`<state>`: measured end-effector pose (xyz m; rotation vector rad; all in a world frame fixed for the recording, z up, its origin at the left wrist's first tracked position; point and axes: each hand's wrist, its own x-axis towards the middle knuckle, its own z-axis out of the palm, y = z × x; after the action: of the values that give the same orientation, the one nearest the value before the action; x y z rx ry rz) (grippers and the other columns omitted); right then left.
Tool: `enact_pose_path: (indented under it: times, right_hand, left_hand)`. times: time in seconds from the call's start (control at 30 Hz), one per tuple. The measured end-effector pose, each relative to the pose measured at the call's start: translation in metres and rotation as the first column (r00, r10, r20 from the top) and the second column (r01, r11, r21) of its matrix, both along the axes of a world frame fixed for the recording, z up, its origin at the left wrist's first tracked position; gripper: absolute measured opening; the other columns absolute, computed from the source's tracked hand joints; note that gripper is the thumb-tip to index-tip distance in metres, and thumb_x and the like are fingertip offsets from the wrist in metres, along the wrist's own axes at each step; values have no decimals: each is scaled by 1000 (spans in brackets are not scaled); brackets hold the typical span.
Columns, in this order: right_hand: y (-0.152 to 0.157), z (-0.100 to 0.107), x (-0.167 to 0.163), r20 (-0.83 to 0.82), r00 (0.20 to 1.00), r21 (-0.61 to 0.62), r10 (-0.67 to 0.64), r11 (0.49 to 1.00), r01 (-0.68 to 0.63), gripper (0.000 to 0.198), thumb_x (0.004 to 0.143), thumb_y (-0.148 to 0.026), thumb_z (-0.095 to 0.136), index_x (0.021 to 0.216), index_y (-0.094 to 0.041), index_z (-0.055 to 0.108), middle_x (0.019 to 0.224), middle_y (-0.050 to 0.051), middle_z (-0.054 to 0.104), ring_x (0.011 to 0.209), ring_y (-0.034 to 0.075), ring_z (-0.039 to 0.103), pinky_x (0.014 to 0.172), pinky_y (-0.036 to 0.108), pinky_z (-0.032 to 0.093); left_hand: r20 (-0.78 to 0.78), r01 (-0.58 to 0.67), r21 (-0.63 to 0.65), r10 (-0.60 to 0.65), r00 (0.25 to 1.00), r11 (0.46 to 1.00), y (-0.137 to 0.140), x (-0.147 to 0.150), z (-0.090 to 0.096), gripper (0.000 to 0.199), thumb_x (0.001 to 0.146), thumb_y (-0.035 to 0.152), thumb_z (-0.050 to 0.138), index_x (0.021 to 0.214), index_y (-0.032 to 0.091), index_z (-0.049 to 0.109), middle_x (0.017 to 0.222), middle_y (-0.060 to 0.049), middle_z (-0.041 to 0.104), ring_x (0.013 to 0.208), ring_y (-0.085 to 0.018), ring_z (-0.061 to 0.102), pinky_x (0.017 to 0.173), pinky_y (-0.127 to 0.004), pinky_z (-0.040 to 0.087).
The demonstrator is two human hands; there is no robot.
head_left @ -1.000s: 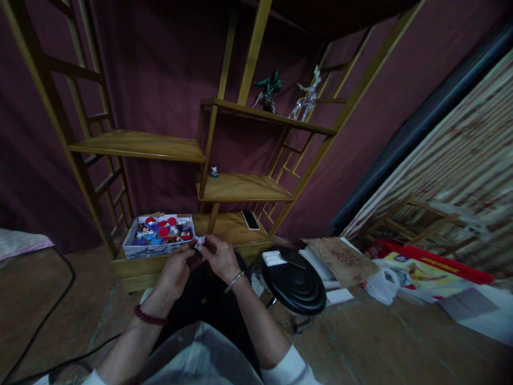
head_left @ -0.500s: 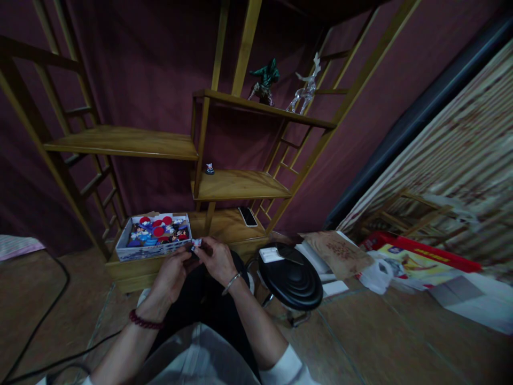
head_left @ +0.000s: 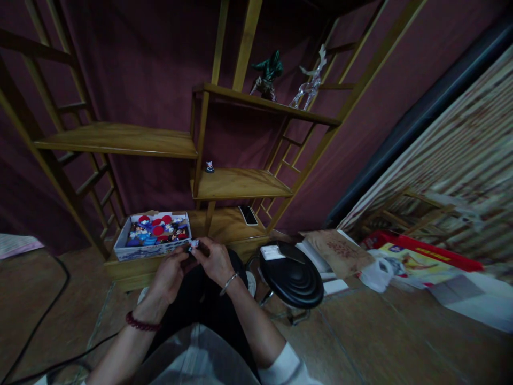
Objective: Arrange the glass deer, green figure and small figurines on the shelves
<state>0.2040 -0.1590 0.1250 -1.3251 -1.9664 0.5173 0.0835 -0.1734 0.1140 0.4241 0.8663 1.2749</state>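
A small white-and-dark figurine [head_left: 193, 245] is pinched between my two hands, just in front of the box. My left hand [head_left: 171, 274] has its fingertips closed at the figurine's lower left. From the right, the thumb and fingers of my right hand [head_left: 215, 261] grip it. Fingers partly cover the figurine, so its details are too small to tell. Beside my hands, an open box [head_left: 152, 252] of several colourful figurines with red round pieces stands on the lowest shelf. A similar little figurine [head_left: 209, 167] stands at the left end of the middle shelf.
A phone [head_left: 248, 215] lies on the lowest shelf. On the upper shelf stand a green-cloaked figure [head_left: 269, 75] and a clear deer [head_left: 310, 85]. A black round stool [head_left: 296, 283] bears a white item. Cardboard [head_left: 336, 251] and a plastic bag [head_left: 377, 274] lie at the right.
Both hands and the figurine have shifted slightly left, and the figurine appears turned a little. The view has tilted slightly. Box and shelf objects stay in place.
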Motion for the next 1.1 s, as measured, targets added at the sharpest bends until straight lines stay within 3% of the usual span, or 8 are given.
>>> enact_pose_path:
  times: [1.1]
  right_hand:
    - [13,-4,1,13,1000,-16,4,1000,-4,16,77,-22,58,93,-21,62,84,0,64,78,13,56,72,23,42]
  left_hand:
    - [-58,-50,-55,47,997,997,14,5,-3,20,62,0,50,73,11,62,84,-5,67,81,-17,62,75,-32,53]
